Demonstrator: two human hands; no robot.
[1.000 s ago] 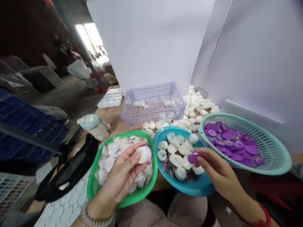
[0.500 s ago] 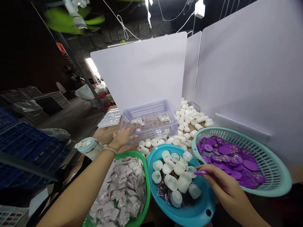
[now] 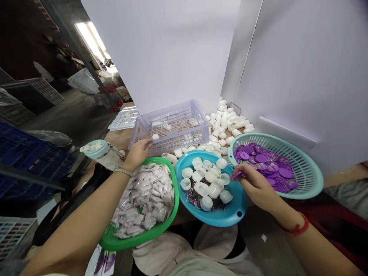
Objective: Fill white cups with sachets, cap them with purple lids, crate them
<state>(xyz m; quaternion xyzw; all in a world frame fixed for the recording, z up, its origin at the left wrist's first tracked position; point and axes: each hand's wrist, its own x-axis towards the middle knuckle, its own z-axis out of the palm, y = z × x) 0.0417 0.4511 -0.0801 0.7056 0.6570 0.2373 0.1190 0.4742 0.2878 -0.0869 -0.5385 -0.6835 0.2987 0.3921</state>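
My left hand [image 3: 138, 153] is at the front left rim of a clear plastic basket [image 3: 179, 142], fingers stretched toward it and holding nothing I can see. Just beyond the fingertips is a small white rounded piece [image 3: 155, 137]. Between the thumb and fingers of my right hand [image 3: 253, 183] is a thin purple disc [image 3: 237, 175], seen nearly edge-on. That hand hovers between a blue basin [image 3: 240, 203] of white cups [image 3: 206, 203] and a pale teal colander [image 3: 313, 168]. Many purple discs [image 3: 267, 165] fill the colander, some patterned.
A green basket [image 3: 174, 199] of small sealed packets [image 3: 149, 191] stands at the front left. White capsule-shaped pieces [image 3: 222, 122] are heaped behind the basin. A lidded jug [image 3: 107, 153] is by my left wrist. White panels [image 3: 163, 57] wall the table's back.
My view has tilted down, so my lap now shows. My left hand's spread fingers have drawn closer together at the clear basket's rim. My right hand still holds the purple disc.
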